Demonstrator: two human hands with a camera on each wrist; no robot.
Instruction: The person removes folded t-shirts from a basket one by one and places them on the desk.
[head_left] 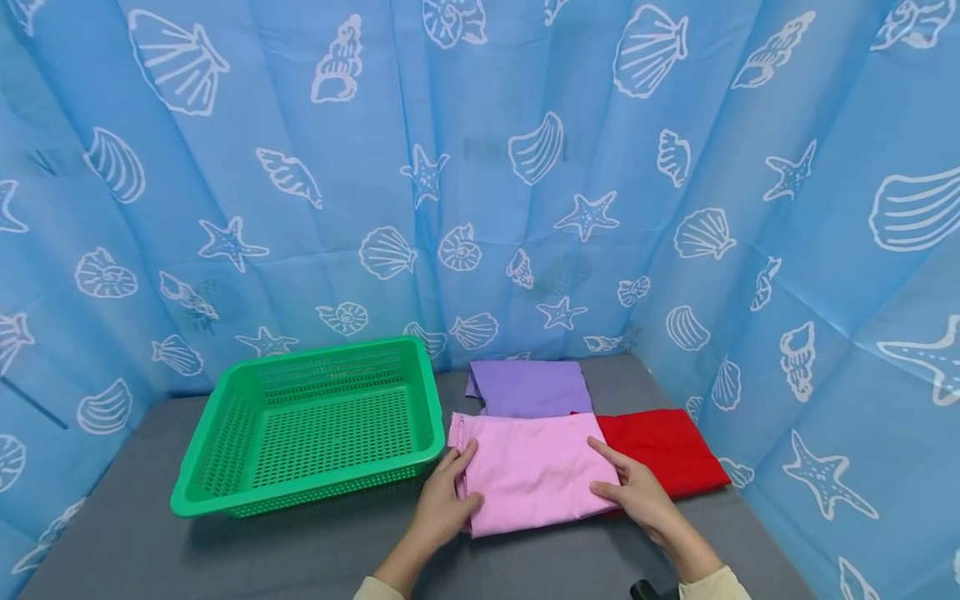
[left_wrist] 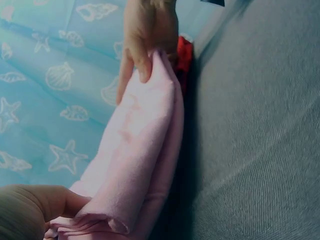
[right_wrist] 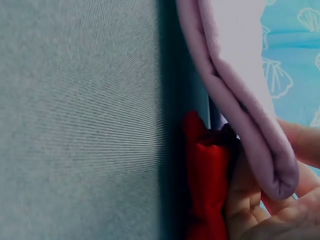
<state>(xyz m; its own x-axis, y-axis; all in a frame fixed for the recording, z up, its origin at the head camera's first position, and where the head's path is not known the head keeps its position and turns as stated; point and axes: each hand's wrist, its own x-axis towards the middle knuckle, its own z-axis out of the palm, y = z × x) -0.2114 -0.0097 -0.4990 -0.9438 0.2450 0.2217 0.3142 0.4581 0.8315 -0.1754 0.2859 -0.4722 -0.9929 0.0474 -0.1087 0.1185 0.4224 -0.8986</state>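
Observation:
A folded pink cloth [head_left: 536, 475] is between my two hands, slightly raised above the table in both wrist views. My left hand [head_left: 441, 500] grips its left edge, thumb on top. At the opposite edge, my right hand [head_left: 637, 492] pinches the folded layers; the right wrist view shows the thumb [right_wrist: 302, 142] above and fingers [right_wrist: 245, 200] underneath. Behind the pink cloth lies a folded purple cloth [head_left: 532, 387], its near part hidden. A folded red cloth [head_left: 663, 454] lies to the right, partly covered by the pink cloth and my right hand.
To the left stands a green perforated plastic basket [head_left: 307, 492], its near right corner close to my left hand. The grey tabletop [head_left: 315, 550] runs under everything. A blue curtain [head_left: 480, 208] with white shell and starfish prints hangs behind and along the sides.

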